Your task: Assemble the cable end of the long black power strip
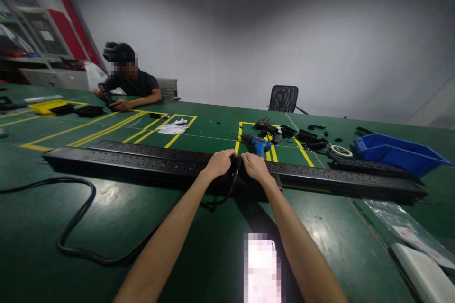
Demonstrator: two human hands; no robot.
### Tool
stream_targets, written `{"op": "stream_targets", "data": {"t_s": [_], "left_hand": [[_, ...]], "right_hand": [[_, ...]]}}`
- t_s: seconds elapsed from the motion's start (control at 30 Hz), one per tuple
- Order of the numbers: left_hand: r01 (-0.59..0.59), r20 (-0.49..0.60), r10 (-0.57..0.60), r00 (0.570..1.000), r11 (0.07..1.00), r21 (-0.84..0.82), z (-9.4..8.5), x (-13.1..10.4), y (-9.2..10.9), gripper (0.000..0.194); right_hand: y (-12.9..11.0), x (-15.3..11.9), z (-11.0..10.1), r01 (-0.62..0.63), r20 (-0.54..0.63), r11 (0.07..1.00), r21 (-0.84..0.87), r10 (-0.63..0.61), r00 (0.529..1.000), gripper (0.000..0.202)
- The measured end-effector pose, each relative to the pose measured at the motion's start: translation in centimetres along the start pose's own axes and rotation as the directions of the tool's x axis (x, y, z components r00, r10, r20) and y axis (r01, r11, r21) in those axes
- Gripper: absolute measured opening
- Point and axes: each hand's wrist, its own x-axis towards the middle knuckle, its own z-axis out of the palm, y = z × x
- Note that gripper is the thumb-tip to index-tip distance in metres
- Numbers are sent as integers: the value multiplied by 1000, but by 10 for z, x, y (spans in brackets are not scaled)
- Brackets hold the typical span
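Observation:
Long black power strips [117,162] with rows of red-marked sockets lie across the green table in front of me. My left hand [221,163] is closed at the left side of a black cable end [238,163], near the middle of the strips. Close beside it, my right hand [254,166] is closed too, at the right side of the same dark part. What exactly lies between the fingertips is small and partly hidden. From there a black cable [88,203] hangs down, passes under my left forearm and loops off to the left.
Beyond the strips lie a blue drill [259,144], black parts [309,138], a tape roll [341,151] and a blue bin [401,151]. White papers [173,128] and a yellow tray [48,107] are further left, where a person [133,83] sits. A bright, pixelated patch is at bottom centre.

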Motion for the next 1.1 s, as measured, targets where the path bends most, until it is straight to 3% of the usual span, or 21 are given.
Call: {"op": "stream_targets", "data": {"t_s": [0.37,1.1], "left_hand": [[-52,-57,52,997,999,16,3,0,-4,37],[-11,-6,11,1000,996,86,-4,-5,7,40]], "right_hand": [[1,0,-1,5,5,1000,28,-5,1000,50],[1,0,2,14,-44,1000,-5,-15,999,49]]}}
